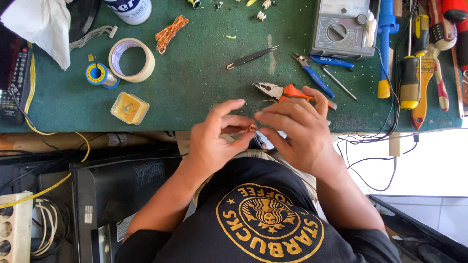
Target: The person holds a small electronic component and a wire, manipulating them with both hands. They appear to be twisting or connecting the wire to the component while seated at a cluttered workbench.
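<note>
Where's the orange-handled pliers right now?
In the head view, the orange-handled pliers lie on the green mat, just beyond the right hand, near the blue-handled cutters.

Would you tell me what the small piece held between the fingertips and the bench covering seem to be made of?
The small piece, pinched by left hand and right hand, looks like bare copper: orange-brown with a metallic glint. The bench covering looks like green felt or baize: matte, slightly fuzzy, scuffed pale in patches.

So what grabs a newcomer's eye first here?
Both hands, the left hand and the right hand, meet at centre, pinching a small coppery piece over the near edge of the green bench. Just beyond lie orange-handled pliers, with a grey multimeter at top right.
</note>
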